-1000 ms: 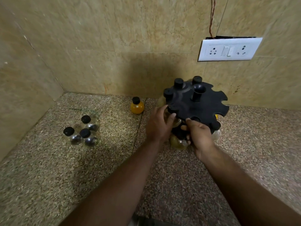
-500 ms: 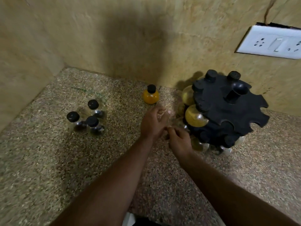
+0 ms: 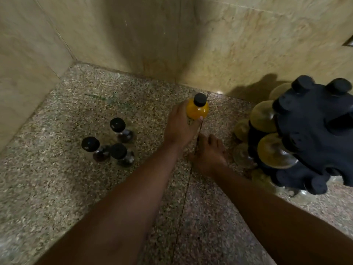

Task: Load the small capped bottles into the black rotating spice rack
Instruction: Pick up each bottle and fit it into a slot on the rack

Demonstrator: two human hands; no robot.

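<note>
The black rotating spice rack (image 3: 313,134) stands at the right, with several round yellowish bottles seated in its slots. An orange bottle (image 3: 197,109) with a black cap stands near the back wall. My left hand (image 3: 180,127) is wrapped around its left side, thumb under the front. My right hand (image 3: 209,153) rests on the counter between that bottle and the rack, fingers loose and holding nothing. Three clear bottles (image 3: 112,144) with black caps stand in a cluster at the left.
The speckled granite counter (image 3: 57,188) meets tiled walls (image 3: 133,35) at the back and left, forming a corner. A corner of a wall socket plate (image 3: 348,42) shows at the far right edge.
My left hand has moved back from the rack to the orange bottle and closed around it. My right hand has left the rack and dropped to the counter. The view shifted left and down.
</note>
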